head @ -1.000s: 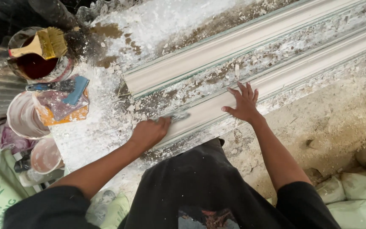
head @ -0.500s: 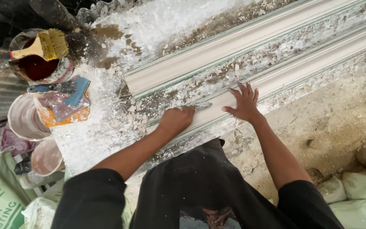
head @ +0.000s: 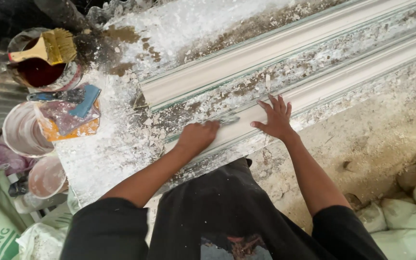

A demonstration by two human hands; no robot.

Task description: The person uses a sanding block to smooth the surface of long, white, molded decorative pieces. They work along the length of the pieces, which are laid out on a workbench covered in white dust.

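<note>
left hand (head: pixel 197 137) closed around a scraper (head: pixel 227 119), blade on the near moulding strip (head: pixel 333 86) | right hand (head: pixel 276 118) spread flat on the same strip, just beside the blade | 2nd strip (head: pixel 266 50) farther back | brush (head: pixel 49 48) on a can (head: pixel 44 72) at the table's (head: pixel 107 154) far left corner

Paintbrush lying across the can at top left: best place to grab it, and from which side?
Take the paintbrush by its pale wooden handle, coming from the left. The handle end sticks out past the rim of the can with free space around it, while the bristles point right over the can's dark contents. It lies roughly level across the rim, so a pinch from above should work, probably without touching the can.
</note>
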